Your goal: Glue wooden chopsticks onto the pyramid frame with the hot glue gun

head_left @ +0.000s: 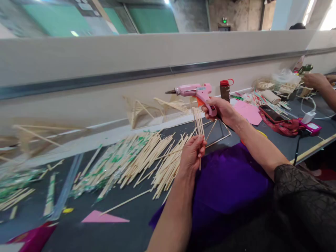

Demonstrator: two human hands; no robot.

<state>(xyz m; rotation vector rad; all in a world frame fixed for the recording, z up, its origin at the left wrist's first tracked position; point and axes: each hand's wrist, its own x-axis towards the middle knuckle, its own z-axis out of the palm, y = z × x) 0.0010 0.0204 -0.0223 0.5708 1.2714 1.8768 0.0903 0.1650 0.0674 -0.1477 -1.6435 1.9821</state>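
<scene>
My right hand (220,109) is wrapped round the handle of a pink glue gun (193,90), its dark nozzle pointing left. Below and to its left, my left hand (193,150) pinches a small bunch of thin wooden sticks (198,120), held upright with the tips fanned slightly apart. The gun's handle is close to the stick tips; whether they touch I cannot tell. Loose wooden sticks (168,168) lie in a heap on the dark table beside my left forearm. A purple cloth (231,178) spreads under my arms.
Stick frames (141,112) stand along the wall. Sticks in green-printed wrappers (112,157) and a pink paper triangle (105,217) lie left. To the right are a red-capped bottle (225,90), pink paper (248,112) and a phone (271,113). Another person's hand (316,81) is at far right.
</scene>
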